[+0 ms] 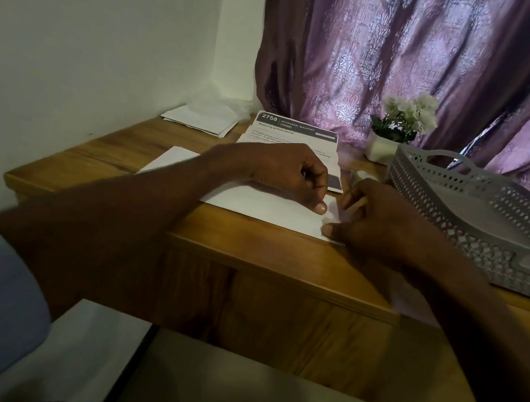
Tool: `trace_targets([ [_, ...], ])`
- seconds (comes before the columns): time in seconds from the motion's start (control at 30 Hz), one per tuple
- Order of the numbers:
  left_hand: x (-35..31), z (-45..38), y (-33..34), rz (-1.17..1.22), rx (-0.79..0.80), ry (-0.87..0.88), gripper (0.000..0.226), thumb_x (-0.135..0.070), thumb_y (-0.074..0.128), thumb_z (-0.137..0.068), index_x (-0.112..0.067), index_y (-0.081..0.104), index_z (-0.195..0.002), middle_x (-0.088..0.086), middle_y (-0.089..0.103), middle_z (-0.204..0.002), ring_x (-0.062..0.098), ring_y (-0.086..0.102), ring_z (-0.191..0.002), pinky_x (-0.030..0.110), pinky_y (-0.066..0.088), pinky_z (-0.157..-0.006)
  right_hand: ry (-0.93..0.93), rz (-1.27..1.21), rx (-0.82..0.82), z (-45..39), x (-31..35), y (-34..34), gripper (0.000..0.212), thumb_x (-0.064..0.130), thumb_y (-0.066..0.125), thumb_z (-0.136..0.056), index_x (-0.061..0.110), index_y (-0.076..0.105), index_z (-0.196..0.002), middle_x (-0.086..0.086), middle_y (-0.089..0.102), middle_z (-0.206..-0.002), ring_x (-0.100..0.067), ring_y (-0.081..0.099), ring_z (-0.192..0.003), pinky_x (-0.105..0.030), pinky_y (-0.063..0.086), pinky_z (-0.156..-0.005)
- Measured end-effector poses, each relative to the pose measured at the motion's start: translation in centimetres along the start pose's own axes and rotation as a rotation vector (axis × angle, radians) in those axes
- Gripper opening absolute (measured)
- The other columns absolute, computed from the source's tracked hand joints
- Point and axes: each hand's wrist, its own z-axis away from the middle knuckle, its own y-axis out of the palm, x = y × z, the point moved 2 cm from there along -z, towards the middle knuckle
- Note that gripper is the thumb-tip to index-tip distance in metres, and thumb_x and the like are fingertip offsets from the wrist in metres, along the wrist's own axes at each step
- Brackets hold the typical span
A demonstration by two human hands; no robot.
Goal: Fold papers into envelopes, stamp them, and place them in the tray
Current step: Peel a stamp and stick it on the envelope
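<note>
We pin white paper at surface centre: left hand thumb pressing, right hand curled, pinching its 3 o'clock edge. Tray waits at 3 o'clock. Risk: paper skids (crooked crease).

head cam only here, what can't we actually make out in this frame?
- Right end of the white paper: covered by the right hand and left hand, so the fold's state is hidden.
- Small object behind the right hand's knuckles: mostly hidden, cannot be identified.
- Grey tray: cut off by the right edge; its inside is barely visible.
- Printed sheet: body text too small, lower part behind the left hand.
- Dark item: partly hidden, unclear.
</note>
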Motion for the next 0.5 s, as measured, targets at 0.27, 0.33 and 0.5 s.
trace_targets([
  [0.27, -1.0, 0.2, 0.3, 0.067, -0.002, 0.046, 0.031, -0.043, 0.074, -0.091, -0.011, 0.076, -0.093, 0.002, 0.071, -0.086, 0.004, 0.06, -0.078, 0.027, 0.042, -0.078, -0.004, -0.014, 0.156, -0.4, -0.1, -0.7, 0.025, 0.032, 0.079, -0.087, 0.012, 0.062, -0.087, -0.004, 0.064, -0.083, -0.018, 0.062, -0.078, -0.036, 0.053, -0.074],
  [0.33, -1.1, 0.1, 0.7, 0.039, 0.014, 0.059, 0.035, -0.048, 0.077, -0.087, -0.013, 0.073, -0.091, -0.002, 0.068, -0.083, 0.005, 0.056, -0.077, 0.03, 0.041, -0.078, -0.008, -0.078, 0.183, -0.4, -0.4, -0.7, 0.025, 0.031, 0.08, -0.086, 0.012, 0.062, -0.085, -0.003, 0.064, -0.078, -0.017, 0.061, -0.073, -0.032, 0.051, -0.065],
  [0.5, -1.5, -0.2, 1.2, -0.064, 0.063, 0.047, 0.036, -0.047, 0.078, -0.085, -0.014, 0.066, -0.093, -0.008, 0.055, -0.079, 0.009, 0.047, -0.074, 0.03, 0.037, -0.07, -0.007, -0.11, 0.193, -0.4, -1.0, -0.8, 0.03, 0.034, 0.082, -0.085, 0.019, 0.056, -0.08, 0.001, 0.06, -0.074, -0.012, 0.055, -0.064, -0.025, 0.04, -0.052],
])
